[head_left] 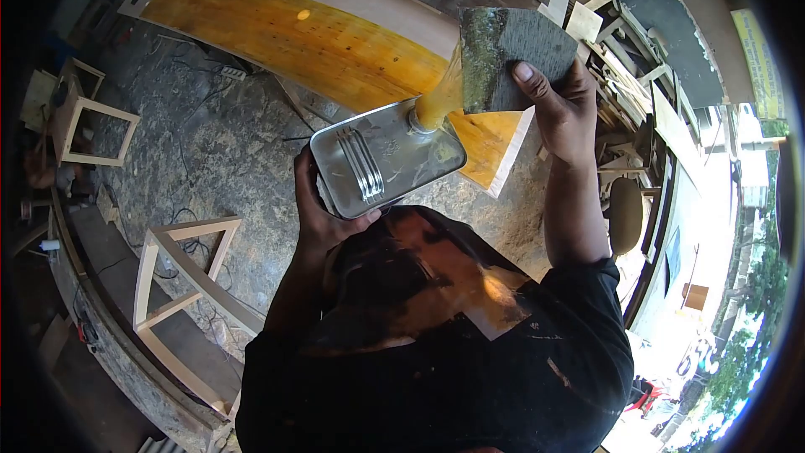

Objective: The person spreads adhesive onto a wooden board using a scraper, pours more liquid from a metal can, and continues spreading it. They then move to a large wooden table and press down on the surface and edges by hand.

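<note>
My left hand (323, 216) grips a rectangular metal can (402, 169) from its near left side, thumb along the lower edge. The can's ribbed carry handle (360, 164) and round spout face up. My right hand (563, 109) holds a thin dark flat piece (511, 54) above the spout, thumb on top and fingers underneath. The piece's left part looks wet and glossy. Translucent amber material (440, 99) spans from its left edge down to the spout; it looks like liquid running in. Beyond the can lies a long board (285, 29) with a shiny yellow-orange coating.
Wooden frames stand on the left, one near (189, 285) and one farther back (96, 130). Scrap wood (629, 59) is piled at the right. Cables and a power strip (233, 73) lie on the rough floor (201, 134). A low bench edge (126, 361) curves along the lower left.
</note>
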`<move>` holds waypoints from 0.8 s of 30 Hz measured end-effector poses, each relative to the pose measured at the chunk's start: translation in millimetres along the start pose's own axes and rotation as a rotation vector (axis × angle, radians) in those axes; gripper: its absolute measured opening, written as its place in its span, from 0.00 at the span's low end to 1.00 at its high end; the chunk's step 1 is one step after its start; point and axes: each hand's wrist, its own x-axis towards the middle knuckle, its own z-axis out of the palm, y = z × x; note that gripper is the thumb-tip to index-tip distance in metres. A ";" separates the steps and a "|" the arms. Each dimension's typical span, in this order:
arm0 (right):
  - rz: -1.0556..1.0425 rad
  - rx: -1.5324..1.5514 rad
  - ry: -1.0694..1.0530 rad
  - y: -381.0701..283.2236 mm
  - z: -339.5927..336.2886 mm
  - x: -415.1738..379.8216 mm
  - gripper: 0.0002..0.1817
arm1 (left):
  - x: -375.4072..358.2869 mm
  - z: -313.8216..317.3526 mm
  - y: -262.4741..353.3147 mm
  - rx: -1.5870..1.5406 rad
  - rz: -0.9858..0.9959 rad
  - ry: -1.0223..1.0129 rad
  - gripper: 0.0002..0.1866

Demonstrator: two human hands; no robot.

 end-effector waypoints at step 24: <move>-0.157 -0.071 -0.047 -20.0 11.6 3.8 0.13 | 4.8 -5.5 5.3 0.005 -0.007 0.018 0.58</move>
